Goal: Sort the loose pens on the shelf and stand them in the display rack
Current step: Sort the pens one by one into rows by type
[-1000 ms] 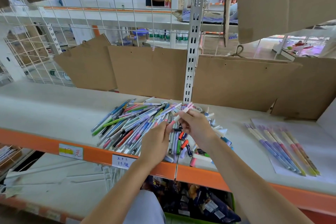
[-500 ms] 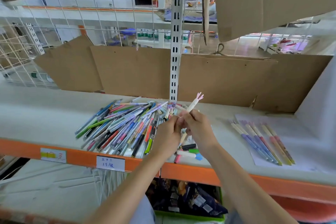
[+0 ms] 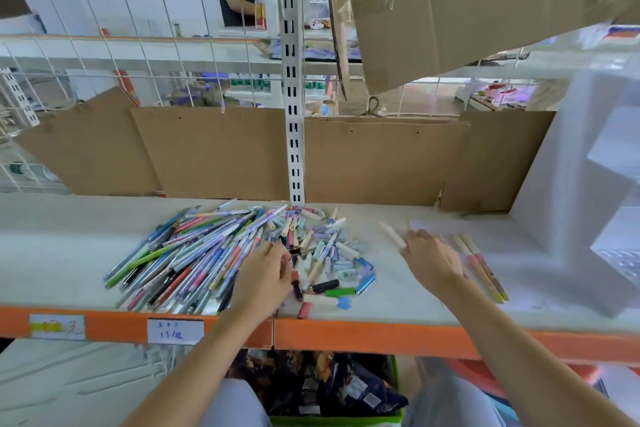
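A heap of loose pens (image 3: 207, 253) lies on the white shelf (image 3: 62, 246), most with their long axes slanting from near-left to far-right, tips pointing toward the cardboard backing (image 3: 214, 149); shorter pens and caps (image 3: 332, 253) lie scattered every way at the heap's right edge. The left hand (image 3: 266, 274) rests on that edge, fingers curled down among the pens; whether it grips one cannot be told. The right hand (image 3: 429, 260) is off to the right of the heap, pinching a pale pink pen (image 3: 391, 234) that slants up and to the left, away from the person. Just right of it, sorted pens (image 3: 481, 267) lie parallel on a sheet of paper (image 3: 519, 253), long axes running near to far, beside a white display rack (image 3: 588, 184)
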